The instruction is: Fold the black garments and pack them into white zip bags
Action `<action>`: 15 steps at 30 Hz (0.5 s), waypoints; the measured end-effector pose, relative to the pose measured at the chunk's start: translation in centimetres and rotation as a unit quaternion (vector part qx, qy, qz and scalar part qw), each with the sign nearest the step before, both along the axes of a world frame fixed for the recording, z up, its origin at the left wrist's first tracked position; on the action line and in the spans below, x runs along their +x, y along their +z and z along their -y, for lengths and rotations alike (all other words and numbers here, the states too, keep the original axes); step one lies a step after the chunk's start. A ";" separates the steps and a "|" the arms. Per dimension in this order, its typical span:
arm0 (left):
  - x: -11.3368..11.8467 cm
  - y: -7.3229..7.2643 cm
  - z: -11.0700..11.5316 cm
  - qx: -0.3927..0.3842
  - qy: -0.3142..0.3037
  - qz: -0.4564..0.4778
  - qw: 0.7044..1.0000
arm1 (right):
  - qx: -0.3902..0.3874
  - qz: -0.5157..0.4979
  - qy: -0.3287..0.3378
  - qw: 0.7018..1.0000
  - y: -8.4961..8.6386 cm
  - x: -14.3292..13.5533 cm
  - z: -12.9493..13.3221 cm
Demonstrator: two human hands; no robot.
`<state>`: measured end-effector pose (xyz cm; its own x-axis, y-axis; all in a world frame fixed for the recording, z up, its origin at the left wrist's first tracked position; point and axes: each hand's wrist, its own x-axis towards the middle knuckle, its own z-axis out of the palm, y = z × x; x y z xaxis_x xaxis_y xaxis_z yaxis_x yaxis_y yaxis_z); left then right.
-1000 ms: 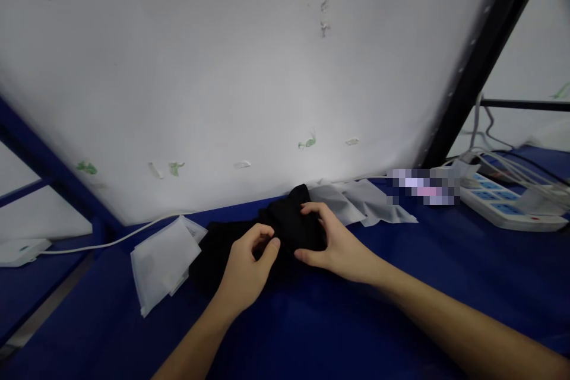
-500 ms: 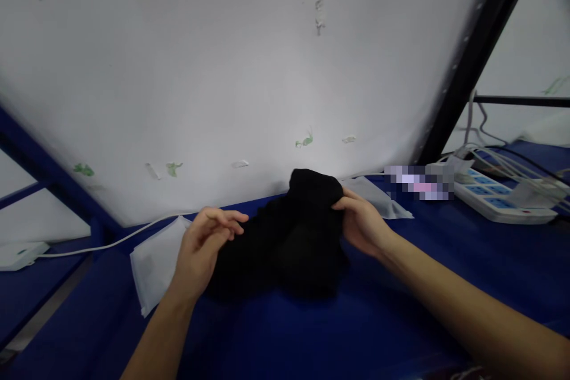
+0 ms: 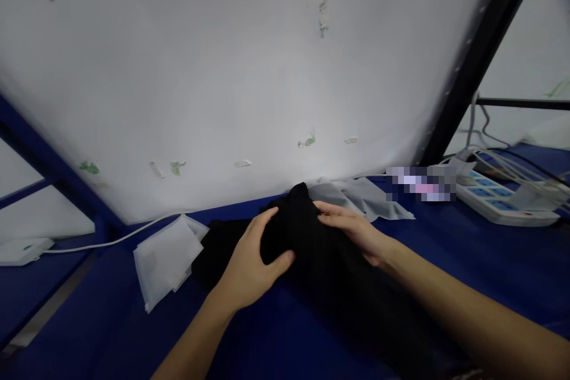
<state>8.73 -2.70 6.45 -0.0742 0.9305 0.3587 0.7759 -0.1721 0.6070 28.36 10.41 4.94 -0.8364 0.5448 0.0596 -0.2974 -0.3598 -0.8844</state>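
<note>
A black cloth (image 3: 307,243) lies bunched on the blue table (image 3: 276,338), its upper part raised to a peak and one part trailing toward the lower right. Against its left side rests my left hand (image 3: 253,261), thumb and fingers spread wide around a fold. My right hand (image 3: 351,228) touches the upper right side of the cloth with its fingers stretched out; its thumb is hidden.
Clear plastic bags (image 3: 167,258) lie at the left, and another plastic bag (image 3: 374,199) lies behind my right hand. A white power strip (image 3: 503,199) with cables stands at the right. A white panel (image 3: 222,71) rises behind the table.
My left hand has moved right onto the cloth. The cloth's raised part is narrower and lower, and a length of it now extends to the lower right. More of the plastic bags shows.
</note>
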 end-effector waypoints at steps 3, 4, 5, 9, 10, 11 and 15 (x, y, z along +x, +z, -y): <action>0.3 -0.8 -0.4 -0.011 0.018 -0.026 0.999 | 0.034 0.030 0.003 0.999 -0.1 0.1 -0.1; 0.2 -1.1 -0.6 -0.011 0.028 -0.040 0.999 | 0.057 0.040 0.019 0.997 0.0 0.2 -0.2; 0.0 -1.3 -0.8 -0.011 0.040 -0.054 0.998 | 0.088 0.054 0.038 0.994 0.0 0.4 -0.4; -1.7 -0.8 -1.1 0.032 0.124 -0.078 0.989 | 0.307 0.180 0.019 0.934 0.3 1.7 -1.3; -2.2 -0.3 -0.9 0.058 0.152 -0.071 0.984 | 0.372 0.215 -0.011 0.903 0.4 2.1 -1.7; -2.5 0.3 -0.7 0.087 0.175 -0.055 0.979 | 0.429 0.246 -0.041 0.868 0.4 2.4 -2.0; -2.9 2.7 0.7 0.161 0.194 0.073 0.965 | 0.537 0.316 -0.076 0.778 0.4 3.5 -3.5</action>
